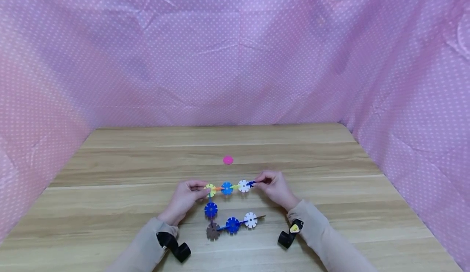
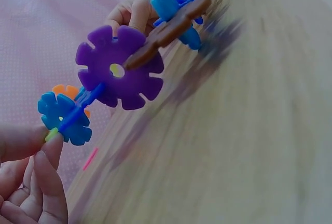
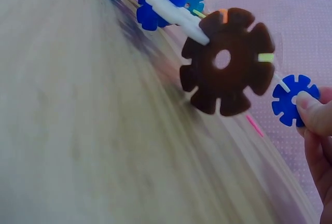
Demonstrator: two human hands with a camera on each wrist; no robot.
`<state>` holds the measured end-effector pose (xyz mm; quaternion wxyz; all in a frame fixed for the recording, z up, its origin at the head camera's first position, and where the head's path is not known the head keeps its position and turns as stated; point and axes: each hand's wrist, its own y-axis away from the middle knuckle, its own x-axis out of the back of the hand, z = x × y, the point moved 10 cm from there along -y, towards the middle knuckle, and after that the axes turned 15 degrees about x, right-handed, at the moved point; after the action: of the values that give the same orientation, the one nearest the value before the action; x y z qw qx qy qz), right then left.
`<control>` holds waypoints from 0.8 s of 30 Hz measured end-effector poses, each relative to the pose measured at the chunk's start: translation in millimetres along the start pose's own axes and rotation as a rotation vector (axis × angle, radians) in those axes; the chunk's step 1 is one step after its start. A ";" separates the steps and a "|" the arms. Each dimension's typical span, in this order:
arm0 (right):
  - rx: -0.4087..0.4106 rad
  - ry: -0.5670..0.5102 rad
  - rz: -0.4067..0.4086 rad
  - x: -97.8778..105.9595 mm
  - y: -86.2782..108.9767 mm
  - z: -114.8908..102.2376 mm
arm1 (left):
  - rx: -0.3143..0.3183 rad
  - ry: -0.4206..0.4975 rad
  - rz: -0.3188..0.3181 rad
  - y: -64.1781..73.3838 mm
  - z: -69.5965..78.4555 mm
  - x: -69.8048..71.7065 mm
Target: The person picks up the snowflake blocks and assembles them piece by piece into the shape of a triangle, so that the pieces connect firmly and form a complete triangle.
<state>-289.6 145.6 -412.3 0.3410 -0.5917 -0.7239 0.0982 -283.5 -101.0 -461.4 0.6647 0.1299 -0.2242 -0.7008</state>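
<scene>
A chain of plastic snowflake discs bends in a C shape, held up over the table in the wrist views. My left hand (image 1: 185,198) pinches the yellow disc (image 1: 210,190) at its far left corner. With thumb and fingers, my right hand (image 1: 274,186) grips the dark blue disc (image 3: 290,99) at one end, beside a white disc (image 1: 244,186). Between the hands sits a light blue disc (image 1: 227,188). The near row holds a blue disc (image 1: 232,225), a white disc (image 1: 251,220) and, at the free end, a brown disc (image 3: 249,79). A purple disc (image 2: 98,63) shows in the left wrist view.
A round pink piece (image 1: 228,160) lies flat on the wooden table (image 1: 147,157), beyond the chain. Pink dotted cloth (image 1: 235,59) hangs behind the table and along both sides. Black cameras are strapped to both wrists.
</scene>
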 end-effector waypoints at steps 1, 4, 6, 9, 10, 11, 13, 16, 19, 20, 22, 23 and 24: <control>-0.021 0.006 0.000 0.3 0.4 1.5 | -0.001 -0.006 -0.007 -0.2 0.1 -0.6; -0.074 0.014 -0.002 0.6 0.2 3.9 | -0.005 -0.037 -0.027 0.0 1.8 -1.4; -0.103 0.026 -0.005 0.4 -0.7 5.9 | -0.009 -0.062 -0.049 0.3 2.6 -1.9; -0.138 0.040 -0.021 -0.8 -2.2 8.5 | -0.009 -0.084 -0.082 1.0 2.7 -2.1; -0.142 0.039 -0.029 -2.4 -3.8 9.3 | -0.018 -0.090 -0.091 1.8 3.2 -1.1; -0.141 0.035 -0.039 -3.8 -5.5 9.6 | -0.019 -0.089 -0.097 2.3 3.1 0.1; -0.129 0.018 -0.066 -7.0 -9.2 9.5 | -0.017 -0.090 -0.096 3.8 3.0 3.1; -0.116 -0.010 -0.099 -8.6 -13.9 10.7 | -0.014 -0.092 -0.103 5.9 1.8 7.7; -0.135 -0.008 -0.122 -6.7 -17.2 14.9 | -0.014 -0.093 -0.111 7.1 0.8 14.7; -0.146 -0.004 -0.127 -6.1 -18.5 16.7 | -0.011 -0.092 -0.112 7.2 0.3 18.0; -0.176 0.009 -0.139 -6.1 -22.0 21.5 | -0.009 -0.089 -0.110 7.6 -0.4 25.2; -0.185 0.016 -0.149 -7.0 -24.4 23.2 | -0.007 -0.086 -0.109 7.7 -1.0 29.0; -0.192 0.024 -0.158 -8.3 -27.2 25.3 | -0.006 -0.084 -0.110 7.8 -1.2 32.6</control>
<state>-326.0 137.0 -419.5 0.2980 -0.5640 -0.7701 -0.0058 -278.8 -133.6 -454.9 0.6157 0.1107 -0.2423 -0.7416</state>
